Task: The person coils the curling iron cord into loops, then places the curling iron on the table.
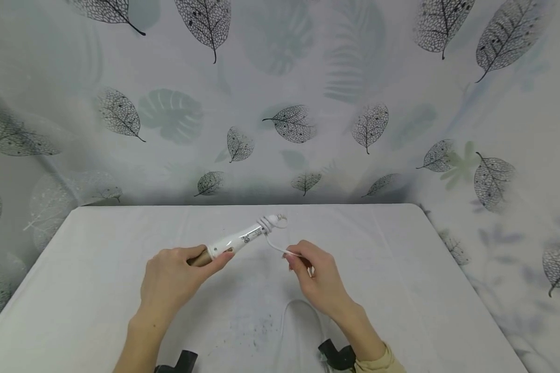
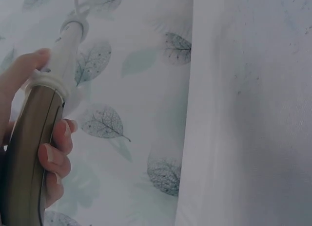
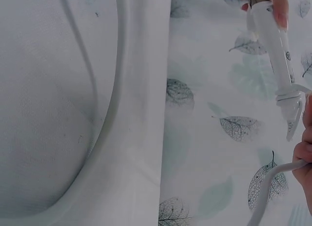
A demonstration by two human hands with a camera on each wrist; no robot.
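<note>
A hair styling iron, apparently a curling iron (image 1: pixel 235 241), has a white handle and a bronze-coloured heating part. My left hand (image 1: pixel 175 277) grips it where the two parts meet, fingers curled round the bronze part (image 2: pixel 31 153) in the left wrist view. The iron tilts up to the right above the table. Several turns of white cord (image 1: pixel 264 224) wrap the handle's far end. My right hand (image 1: pixel 322 280) pinches the cord a short way from the handle (image 3: pixel 274 48). Beyond those fingers, a thick-looking stretch of cord (image 3: pixel 264 194) hangs down in the right wrist view.
A white-covered table (image 1: pixel 98 290) lies beneath both hands, with dark specks (image 1: pixel 261 329) near its front middle. More cord (image 1: pixel 301 301) loops down by my right forearm. Black wrist mounts (image 1: pixel 338 356) show at the bottom. A leaf-patterned backdrop (image 1: pixel 270 166) stands behind.
</note>
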